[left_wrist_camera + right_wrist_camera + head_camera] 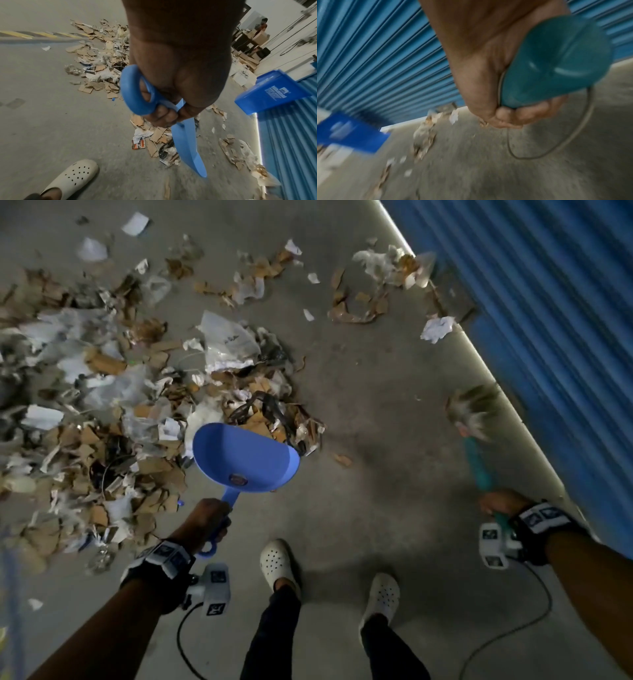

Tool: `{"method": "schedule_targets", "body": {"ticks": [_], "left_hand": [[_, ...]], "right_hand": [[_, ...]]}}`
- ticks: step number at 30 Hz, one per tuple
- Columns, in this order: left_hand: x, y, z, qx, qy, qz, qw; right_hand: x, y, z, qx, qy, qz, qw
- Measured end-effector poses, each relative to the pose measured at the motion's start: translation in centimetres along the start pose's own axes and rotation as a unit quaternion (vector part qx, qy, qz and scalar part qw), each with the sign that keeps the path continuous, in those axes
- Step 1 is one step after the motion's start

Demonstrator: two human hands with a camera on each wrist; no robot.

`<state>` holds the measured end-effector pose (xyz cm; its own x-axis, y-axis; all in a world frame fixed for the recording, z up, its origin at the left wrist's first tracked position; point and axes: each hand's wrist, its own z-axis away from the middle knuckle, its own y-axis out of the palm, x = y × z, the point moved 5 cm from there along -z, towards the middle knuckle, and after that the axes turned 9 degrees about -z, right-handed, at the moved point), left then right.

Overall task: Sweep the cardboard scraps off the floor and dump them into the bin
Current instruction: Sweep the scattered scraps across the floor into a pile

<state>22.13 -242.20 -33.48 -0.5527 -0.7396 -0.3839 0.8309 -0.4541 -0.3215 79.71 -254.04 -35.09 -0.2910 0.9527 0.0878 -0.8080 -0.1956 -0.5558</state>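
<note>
My left hand (209, 518) grips the handle of a blue dustpan (245, 458), whose empty scoop hangs over the near edge of a big heap of cardboard scraps (102, 412) and torn paper. In the left wrist view the fingers of my left hand (169, 117) curl round the dustpan handle (137, 93). My right hand (500, 503) holds the teal handle of a broom (479, 460); its blurred bristles (474, 410) sit near the blue shutter. The right wrist view shows my right hand (506, 117) wrapped round the teal broom handle (556, 60). A blue bin (271, 93) stands by the shutter.
A blue corrugated shutter (548, 320) runs along the right side. More scraps (356, 302) lie scattered ahead and beside the shutter. My feet in white clogs (277, 563) stand on bare concrete between my hands. Boxes and furniture (248, 44) stand far off.
</note>
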Motion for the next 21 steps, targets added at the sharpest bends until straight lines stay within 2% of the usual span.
{"method": "schedule_targets", "body": {"ticks": [3, 6, 9, 12, 18, 21], "left_hand": [[1.1, -2.9, -2.2, 0.006, -0.017, 0.001, 1.0], [2.1, -5.4, -3.3, -0.009, -0.045, 0.008, 0.999], [2.4, -7.4, -2.9, -0.012, -0.054, 0.019, 0.998], [2.1, -8.8, -1.8, -0.007, -0.047, 0.027, 0.999], [1.9, -10.1, -0.8, 0.018, -0.04, 0.038, 0.998], [3.0, -10.5, -0.8, 0.031, -0.039, 0.048, 0.998]], "right_hand": [[2.6, 6.4, 1.1, 0.065, -0.02, 0.021, 0.997], [5.7, 11.2, 5.5, 0.104, -0.053, -0.001, 0.993], [8.1, 13.8, 10.9, 0.118, -0.114, -0.04, 0.986], [8.0, 14.4, 16.3, 0.119, -0.16, -0.041, 0.979], [4.5, 12.7, 22.4, 0.098, -0.108, -0.087, 0.985], [3.4, 14.3, 23.5, 0.093, -0.049, -0.128, 0.986]]}}
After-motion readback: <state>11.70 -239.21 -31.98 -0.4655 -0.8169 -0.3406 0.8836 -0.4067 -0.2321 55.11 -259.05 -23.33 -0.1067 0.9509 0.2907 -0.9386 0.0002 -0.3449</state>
